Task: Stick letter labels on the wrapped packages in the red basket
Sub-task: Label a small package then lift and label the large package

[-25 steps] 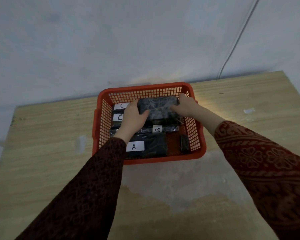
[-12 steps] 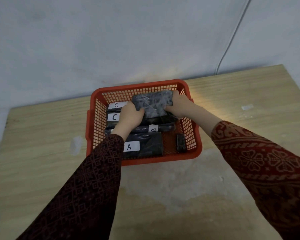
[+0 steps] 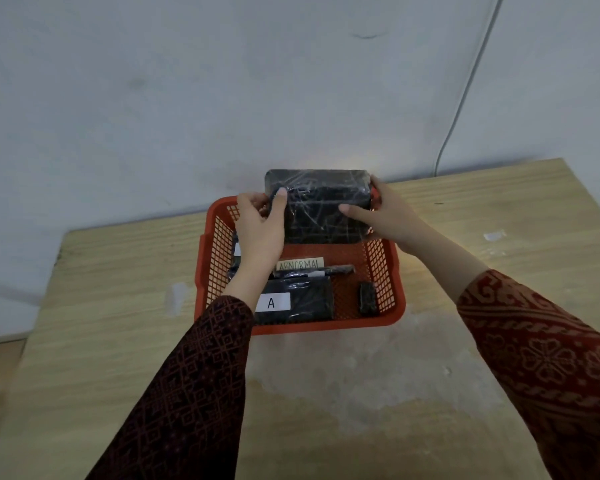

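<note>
A black wrapped package (image 3: 321, 206) is held upright above the back of the red basket (image 3: 385, 322). My left hand (image 3: 260, 226) grips its left edge and my right hand (image 3: 383, 216) grips its right edge. No label shows on the face turned to me. Inside the basket lies a black package with a white "A" label (image 3: 272, 302) at the front. Behind it sits a thin dark package (image 3: 329, 271) and a pale strip reading "ABNORMAL" (image 3: 300, 264). A small black package (image 3: 368, 298) rests at the front right. My left forearm hides the packages on the basket's left side.
The basket stands on a wooden table (image 3: 101, 289) pushed against a pale wall. A thin cable (image 3: 465, 98) runs down the wall at the right. White scraps (image 3: 495, 235) lie on the table to the right, and a pale patch (image 3: 179, 296) marks it on the left.
Both hands have lifted the black package out of the basket and tilted it upright. The strip reading "ABNORMAL" under it is now uncovered.
</note>
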Available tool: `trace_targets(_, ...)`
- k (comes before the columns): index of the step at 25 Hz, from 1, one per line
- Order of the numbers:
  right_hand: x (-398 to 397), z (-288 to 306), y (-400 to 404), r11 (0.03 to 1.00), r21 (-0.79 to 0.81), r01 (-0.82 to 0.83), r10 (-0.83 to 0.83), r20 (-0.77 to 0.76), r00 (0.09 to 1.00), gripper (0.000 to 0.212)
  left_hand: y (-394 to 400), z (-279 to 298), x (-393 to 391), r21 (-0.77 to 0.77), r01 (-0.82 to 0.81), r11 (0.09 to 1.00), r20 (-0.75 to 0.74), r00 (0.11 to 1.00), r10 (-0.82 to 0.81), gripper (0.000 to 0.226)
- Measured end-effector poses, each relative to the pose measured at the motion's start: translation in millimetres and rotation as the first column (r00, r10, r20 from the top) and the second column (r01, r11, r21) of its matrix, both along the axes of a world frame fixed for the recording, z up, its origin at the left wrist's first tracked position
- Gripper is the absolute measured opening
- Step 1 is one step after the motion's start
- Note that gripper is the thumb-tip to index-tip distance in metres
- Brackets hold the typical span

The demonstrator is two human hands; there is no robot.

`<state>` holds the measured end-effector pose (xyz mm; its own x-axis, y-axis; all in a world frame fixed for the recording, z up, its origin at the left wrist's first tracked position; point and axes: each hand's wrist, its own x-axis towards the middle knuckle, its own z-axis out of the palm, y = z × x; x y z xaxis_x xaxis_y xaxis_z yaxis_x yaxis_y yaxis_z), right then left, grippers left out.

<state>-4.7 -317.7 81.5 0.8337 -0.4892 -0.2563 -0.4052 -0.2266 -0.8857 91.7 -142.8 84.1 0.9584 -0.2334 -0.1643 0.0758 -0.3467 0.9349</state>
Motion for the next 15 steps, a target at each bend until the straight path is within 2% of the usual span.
trace_targets(2,-8,3,1,0.997,0.055,0.051,-0.055,0.076,0.996,0.089,3,7,-6,-0.078,-0.031,0.996,-0.002,1.000,0.031,0.045)
trace_targets(4,-16,2,1,0.998,-0.045,0.047,-0.041,0.139,0.989,0.082,6,11,-5,-0.153,-0.063,0.986,-0.174,0.984,0.036,0.046)
trace_targets(5,-18,1,3,0.990,-0.132,0.047,-0.024,0.169,0.985,0.082,9,12,-2,-0.154,-0.050,0.987,-0.317,0.949,-0.001,0.049)
trace_targets(7,-24,-1,8,0.964,-0.262,0.054,0.011,0.243,0.970,0.082,17,15,5,-0.186,-0.005,0.983,-0.597,0.795,-0.109,0.061)
trace_targets(9,-29,-3,8,0.933,-0.359,0.009,0.096,0.273,0.957,0.079,24,14,9,-0.287,-0.087,0.954,-0.703,0.695,-0.148,0.061)
trace_targets(10,-32,-3,7,0.936,-0.349,-0.031,0.134,0.275,0.952,0.072,27,12,10,-0.332,-0.122,0.935,-0.694,0.703,-0.155,0.051)
trace_targets(11,-35,-2,5,0.961,-0.264,-0.083,0.157,0.272,0.949,0.062,28,13,10,-0.357,-0.120,0.926,-0.651,0.743,-0.155,0.037)
trace_targets(12,-37,1,3,0.988,-0.084,-0.128,0.147,0.279,0.949,0.050,29,12,9,-0.376,-0.093,0.922,-0.584,0.796,-0.158,0.028)
trace_targets(14,-37,2,1,0.935,0.332,-0.123,0.026,0.282,0.959,0.026,31,7,8,-0.430,-0.043,0.902,-0.437,0.884,-0.166,0.037)
trace_targets(15,-35,1,0,0.898,0.436,-0.062,-0.049,0.239,0.970,0.016,32,5,6,-0.441,-0.004,0.898,-0.381,0.906,-0.183,0.042)
